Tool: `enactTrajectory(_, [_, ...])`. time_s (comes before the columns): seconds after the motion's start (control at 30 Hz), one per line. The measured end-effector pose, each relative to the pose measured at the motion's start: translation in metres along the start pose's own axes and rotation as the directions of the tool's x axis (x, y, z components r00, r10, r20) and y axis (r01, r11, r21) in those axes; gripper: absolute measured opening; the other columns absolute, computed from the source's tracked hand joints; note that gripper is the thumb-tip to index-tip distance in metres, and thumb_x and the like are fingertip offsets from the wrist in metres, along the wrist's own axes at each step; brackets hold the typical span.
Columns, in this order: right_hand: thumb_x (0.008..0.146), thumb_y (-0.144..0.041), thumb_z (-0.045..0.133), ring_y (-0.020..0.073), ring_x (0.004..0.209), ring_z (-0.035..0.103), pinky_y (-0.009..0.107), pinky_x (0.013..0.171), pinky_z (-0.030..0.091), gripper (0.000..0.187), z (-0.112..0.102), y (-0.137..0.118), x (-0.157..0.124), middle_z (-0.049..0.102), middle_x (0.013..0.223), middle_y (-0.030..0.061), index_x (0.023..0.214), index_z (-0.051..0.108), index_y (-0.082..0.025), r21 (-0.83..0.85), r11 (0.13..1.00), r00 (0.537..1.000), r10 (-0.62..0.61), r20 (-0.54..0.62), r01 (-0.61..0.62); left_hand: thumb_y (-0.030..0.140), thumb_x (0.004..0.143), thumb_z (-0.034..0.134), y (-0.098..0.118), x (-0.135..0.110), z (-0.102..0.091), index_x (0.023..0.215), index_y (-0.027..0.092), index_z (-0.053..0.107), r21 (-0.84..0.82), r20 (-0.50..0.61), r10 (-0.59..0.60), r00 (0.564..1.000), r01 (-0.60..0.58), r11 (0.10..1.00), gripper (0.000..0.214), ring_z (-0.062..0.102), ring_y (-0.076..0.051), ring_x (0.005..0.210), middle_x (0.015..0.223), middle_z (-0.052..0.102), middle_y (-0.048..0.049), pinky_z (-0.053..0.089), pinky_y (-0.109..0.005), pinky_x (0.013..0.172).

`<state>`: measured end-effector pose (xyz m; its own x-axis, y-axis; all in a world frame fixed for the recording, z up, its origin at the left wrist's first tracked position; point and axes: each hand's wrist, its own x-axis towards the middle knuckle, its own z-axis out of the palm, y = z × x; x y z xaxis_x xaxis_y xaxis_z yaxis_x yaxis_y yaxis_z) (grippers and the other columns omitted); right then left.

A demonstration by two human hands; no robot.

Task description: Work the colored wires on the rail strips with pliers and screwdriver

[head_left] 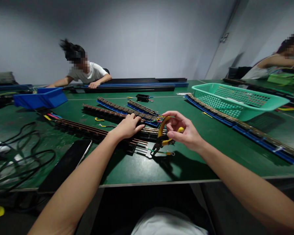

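Note:
My right hand (182, 129) is closed around the yellow handles of a pair of pliers (161, 133). The dark jaws point down and to the left, beside a thin green-yellow wire that ends in a ring terminal (171, 153). My left hand (129, 126) lies over a black rail with copper-coloured bars (88, 126), its fingers curled over the far side and the thumb toward the pliers. Bare bar ends stick out of the rail just left of the jaws. Behind my hands lie shorter rail pieces on blue backing (112, 105).
A black phone (66, 163) and tangled black cables (22, 156) lie at left. A blue bin (40, 99) stands behind them. At right are a green basket (237, 101) and a long blue-backed rail (247, 130). Two other people lean over the table farther off.

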<state>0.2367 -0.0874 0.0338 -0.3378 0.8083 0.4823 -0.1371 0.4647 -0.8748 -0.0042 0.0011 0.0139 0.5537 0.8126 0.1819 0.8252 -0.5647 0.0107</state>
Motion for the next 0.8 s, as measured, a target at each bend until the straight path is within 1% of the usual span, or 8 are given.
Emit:
enactTrajectory(0.2, [0.077, -0.028, 0.075, 0.003, 0.041, 0.035, 0.015, 0.033, 0.029, 0.057, 0.001, 0.005, -0.002, 0.052, 0.072, -0.0087, 0.127, 0.047, -0.022, 0.099, 0.986, 0.99, 0.13, 0.052, -0.134, 0.046, 0.1, 0.045, 0.002, 0.0, -0.002, 0.132, 0.013, 0.057, -0.003, 0.001, -0.005, 1.0, 0.005, 1.0, 0.048, 0.054, -0.029, 0.108, 0.114, 0.057, -0.0143, 0.044, -0.042, 0.098])
enactTrajectory(0.3, [0.077, -0.028, 0.072, 0.0021, 0.039, 0.036, 0.014, 0.031, 0.03, 0.054, 0.005, 0.005, -0.003, 0.05, 0.07, -0.0098, 0.125, 0.049, -0.021, 0.085, 0.98, 0.983, 0.181, 0.02, -0.182, 0.046, 0.099, 0.045, 0.002, 0.0, -0.003, 0.131, 0.013, 0.058, -0.017, 0.006, -0.01, 1.0, 0.011, 1.0, 0.047, 0.054, -0.029, 0.108, 0.114, 0.057, -0.0144, 0.044, -0.042, 0.098])
enactTrajectory(0.4, [0.08, -0.027, 0.067, 0.0017, 0.036, 0.038, 0.014, 0.031, 0.032, 0.041, 0.007, 0.0, -0.003, 0.049, 0.067, -0.0102, 0.119, 0.055, -0.018, -0.024, 0.98, 0.979, 0.198, -0.052, -0.199, 0.046, 0.099, 0.045, 0.003, -0.001, -0.003, 0.131, 0.013, 0.057, -0.015, 0.007, -0.011, 1.0, 0.012, 1.0, 0.047, 0.054, -0.03, 0.108, 0.114, 0.057, -0.0145, 0.044, -0.042, 0.097])
enactTrajectory(0.53, [0.082, -0.028, 0.059, 0.0053, 0.03, 0.043, 0.016, 0.029, 0.032, 0.028, 0.002, -0.007, -0.002, 0.049, 0.053, -0.01, 0.107, 0.061, -0.015, -0.197, 0.947, 0.967, 0.253, -0.035, -0.255, 0.046, 0.1, 0.044, 0.005, -0.002, -0.006, 0.13, 0.013, 0.057, -0.014, 0.019, -0.022, 1.0, 0.023, 1.0, 0.046, 0.053, -0.03, 0.11, 0.115, 0.056, -0.0147, 0.044, -0.042, 0.097])
enactTrajectory(0.6, [0.082, -0.03, 0.056, 0.0076, 0.03, 0.045, 0.017, 0.028, 0.034, 0.027, -0.003, -0.009, -0.002, 0.053, 0.051, -0.008, 0.102, 0.063, -0.014, -0.24, 0.923, 0.953, 0.284, -0.107, -0.302, 0.045, 0.1, 0.044, 0.006, -0.002, -0.007, 0.13, 0.012, 0.057, -0.016, 0.028, -0.03, 0.999, 0.03, 0.999, 0.047, 0.053, -0.03, 0.11, 0.117, 0.056, -0.0161, 0.044, -0.042, 0.097])
enactTrajectory(0.67, [0.081, -0.031, 0.054, 0.0072, 0.028, 0.042, 0.017, 0.027, 0.03, 0.025, -0.008, -0.011, -0.001, 0.051, 0.047, -0.0076, 0.095, 0.065, -0.013, -0.293, 0.897, 0.938, 0.279, -0.204, -0.33, 0.045, 0.1, 0.044, 0.007, -0.003, -0.008, 0.13, 0.011, 0.058, -0.017, 0.032, -0.034, 0.999, 0.034, 0.999, 0.047, 0.053, -0.031, 0.111, 0.118, 0.055, -0.017, 0.044, -0.042, 0.097])
enactTrajectory(0.7, [0.081, -0.031, 0.053, 0.0065, 0.027, 0.039, 0.017, 0.027, 0.026, 0.024, -0.011, -0.012, -0.001, 0.048, 0.044, -0.0083, 0.092, 0.066, -0.013, -0.324, 0.885, 0.936, 0.27, -0.228, -0.334, 0.045, 0.1, 0.045, 0.007, -0.003, -0.008, 0.13, 0.011, 0.058, -0.018, 0.032, -0.034, 0.999, 0.035, 0.999, 0.047, 0.053, -0.031, 0.111, 0.118, 0.055, -0.0172, 0.044, -0.042, 0.097])
enactTrajectory(0.8, [0.079, -0.03, 0.055, 0.0048, 0.026, 0.032, 0.017, 0.029, 0.02, 0.022, -0.016, -0.015, -0.002, 0.04, 0.038, -0.0106, 0.086, 0.068, -0.012, -0.377, 0.872, 0.945, 0.244, -0.218, -0.312, 0.045, 0.1, 0.045, 0.006, -0.003, -0.008, 0.131, 0.011, 0.058, -0.019, 0.029, -0.032, 0.999, 0.032, 0.999, 0.047, 0.053, -0.03, 0.111, 0.119, 0.056, -0.0171, 0.045, -0.041, 0.098])
